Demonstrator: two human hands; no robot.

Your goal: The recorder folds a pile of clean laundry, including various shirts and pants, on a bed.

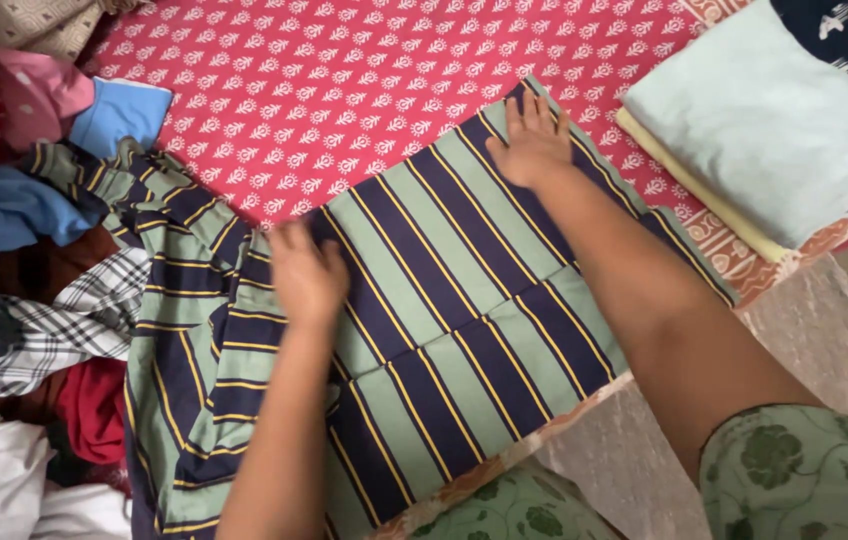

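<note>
A green shirt (464, 300) with navy stripes edged in thin yellow lines lies spread across a red patterned bedsheet (344, 80). My left hand (306, 272) presses flat on the shirt near its rumpled left part, fingers together and pointing away from me. My right hand (534, 142) lies flat with fingers spread on the shirt's far right corner. Neither hand grips anything. The left end of the shirt (184, 330) is bunched and folded over itself.
A heap of loose clothes (24, 300) fills the left side: blue, pink, red, checked and white pieces. Folded pale green and yellow cloths (774, 130) are stacked at the upper right. Grey stone floor (834, 310) shows at the right.
</note>
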